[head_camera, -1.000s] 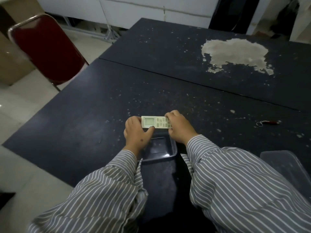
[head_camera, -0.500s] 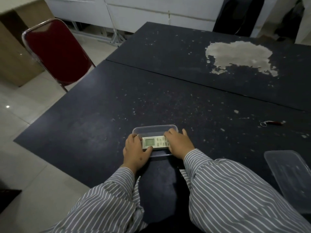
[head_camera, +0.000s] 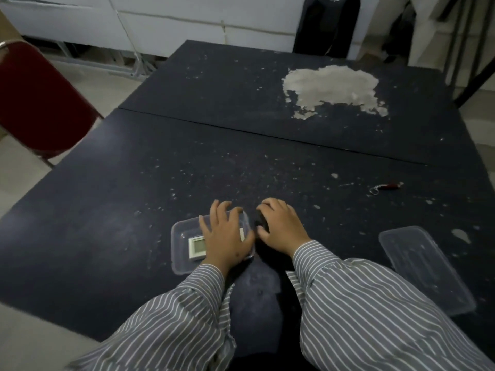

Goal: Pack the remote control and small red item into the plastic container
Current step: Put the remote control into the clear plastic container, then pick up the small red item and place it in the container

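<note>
Lower centre of frame, remote [head_camera: 197,247] lay inside the clear container [head_camera: 179,254] on the dark surface [head_camera: 112,199]. Left hand [head_camera: 224,238] spread open over it, right hand [head_camera: 281,226] open beside the container, empty. Red item [head_camera: 387,186] sat well apart, right of frame; lid [head_camera: 426,266] lower right.

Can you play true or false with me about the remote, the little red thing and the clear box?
1. The remote control lies inside the plastic container. True.
2. The small red item is already in the container. False: it lies on the table, far off to the right.
3. The left hand is spread over the container. True.
4. The right hand is holding the red item. False: it rests on the table beside the container, well short of the item.
5. The lid is on the container. False: a clear lid lies apart on the right, and the container is open.
</note>
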